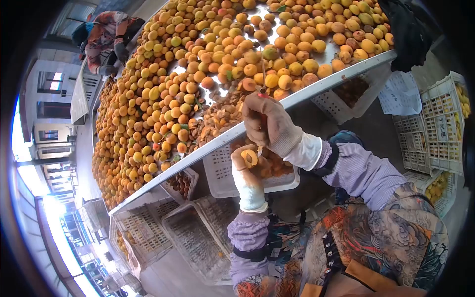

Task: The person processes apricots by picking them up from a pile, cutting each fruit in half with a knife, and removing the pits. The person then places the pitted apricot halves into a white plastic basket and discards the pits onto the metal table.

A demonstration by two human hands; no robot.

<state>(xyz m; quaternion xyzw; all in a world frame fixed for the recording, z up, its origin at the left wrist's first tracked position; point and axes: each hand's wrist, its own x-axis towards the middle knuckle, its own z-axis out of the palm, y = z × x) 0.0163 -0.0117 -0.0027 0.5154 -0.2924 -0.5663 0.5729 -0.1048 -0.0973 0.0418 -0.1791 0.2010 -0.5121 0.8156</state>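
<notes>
The apricot [249, 158], rounded and orange, sits in your left hand [241, 159], pinched between your fingers and thumb above a white plastic crate [220, 182] with scraps inside. Your right hand [271, 123] is just beside it, its fingers curled tight around a slim tool [263, 92] with a red part and a thin shaft pointing up over the table [341, 75]. That table has a straight, pale rim and smooth, shiny patches between heaps of round, yellow-orange fruit [173, 104]. Your purple sleeves [363, 171] are gathered and finely striped.
</notes>
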